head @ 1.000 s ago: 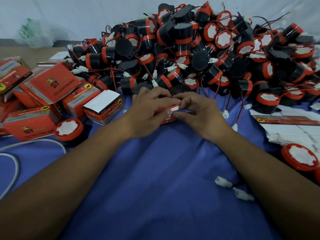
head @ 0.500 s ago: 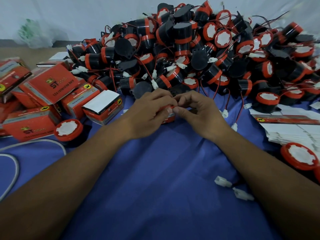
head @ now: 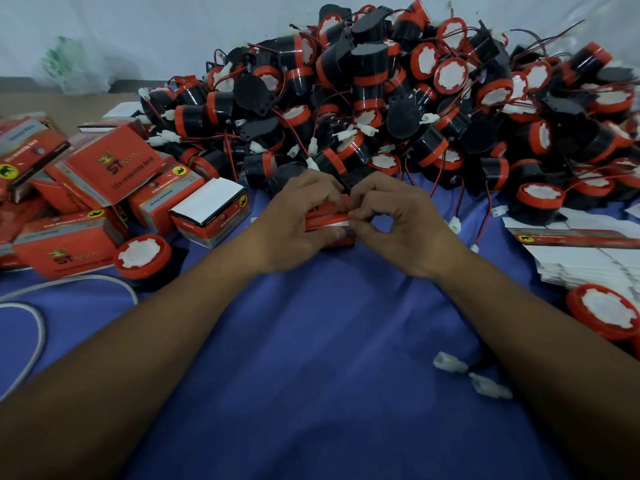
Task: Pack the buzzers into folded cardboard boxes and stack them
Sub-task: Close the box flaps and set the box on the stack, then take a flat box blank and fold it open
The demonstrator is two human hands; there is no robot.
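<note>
1. A box [head: 327, 216] is held at the centre of the counter [head: 311, 358], just near of the buzzer pile [head: 381, 98].
2. It is gripped by the left hand [head: 294, 226], fingers curled round it.
3. Its flap [head: 329, 224] is pinched by the right hand [head: 401, 226].
4. At left, packed boxes [head: 114, 168] are piled; at right, flat cartons [head: 588, 261].

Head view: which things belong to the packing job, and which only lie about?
Job: red box in left hand and right hand; buzzer pile; packed boxes; flat unfolded boxes.
Lying about: white cable; plastic bag.
</note>
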